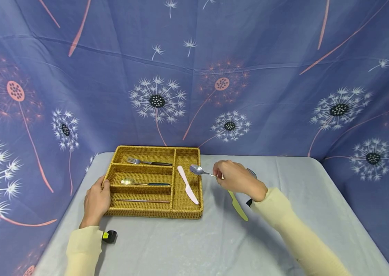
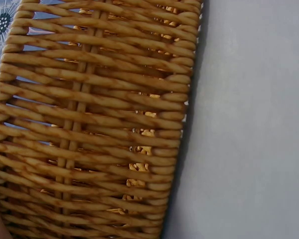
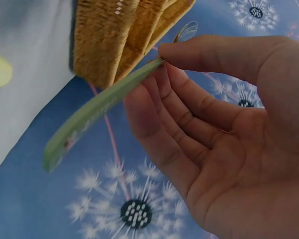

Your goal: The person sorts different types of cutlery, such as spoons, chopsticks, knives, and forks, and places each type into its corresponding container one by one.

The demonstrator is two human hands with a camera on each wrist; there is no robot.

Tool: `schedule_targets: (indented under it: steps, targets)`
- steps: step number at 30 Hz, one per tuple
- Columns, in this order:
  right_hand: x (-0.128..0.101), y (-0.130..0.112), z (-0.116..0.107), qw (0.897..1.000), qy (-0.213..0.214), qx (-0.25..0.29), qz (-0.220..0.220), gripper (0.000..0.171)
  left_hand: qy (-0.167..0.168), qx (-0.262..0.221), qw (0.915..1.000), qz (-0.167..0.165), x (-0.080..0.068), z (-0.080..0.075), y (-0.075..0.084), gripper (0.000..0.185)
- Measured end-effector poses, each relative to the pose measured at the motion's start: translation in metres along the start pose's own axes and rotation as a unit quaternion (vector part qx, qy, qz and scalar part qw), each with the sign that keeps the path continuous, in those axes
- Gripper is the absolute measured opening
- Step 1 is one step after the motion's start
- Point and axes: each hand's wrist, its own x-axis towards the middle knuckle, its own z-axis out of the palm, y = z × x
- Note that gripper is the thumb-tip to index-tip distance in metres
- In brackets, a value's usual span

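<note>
One woven tray with four compartments was seen on the tabletop. Two spoons were counted: one inside the tray and one with a green handle held above its right edge. One fork, one white knife and one thin brown stick were counted in the tray. Two hands were seen.
</note>
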Motion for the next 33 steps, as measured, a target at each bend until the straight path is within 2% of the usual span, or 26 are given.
schedule_targets:
  steps: [13,21,24,28,33]
  targets:
    - [0.054,-0.031,0.013,0.998,-0.002,-0.010,-0.059,0.022,0.001,-0.002,1.0000,0.004,0.000,0.001,0.001,0.064]
    - [0.086,-0.063,0.030,0.995,-0.050,-0.010,-0.085,0.028,0.011,0.001,0.9999,0.005,0.000,-0.001,0.001,0.063]
    - [0.097,-0.074,0.038,0.993,-0.071,-0.001,-0.093,0.039,0.013,0.002,0.9999,0.004,0.000,-0.002,0.000,0.063]
    - [0.110,-0.087,0.049,0.991,-0.080,-0.008,-0.105,0.053,0.012,-0.003,0.9999,0.004,0.001,0.000,0.000,0.063]
    - [0.124,-0.106,0.057,0.990,-0.083,-0.023,-0.112,0.053,0.012,-0.004,0.9999,0.006,0.001,0.001,0.001,0.062]
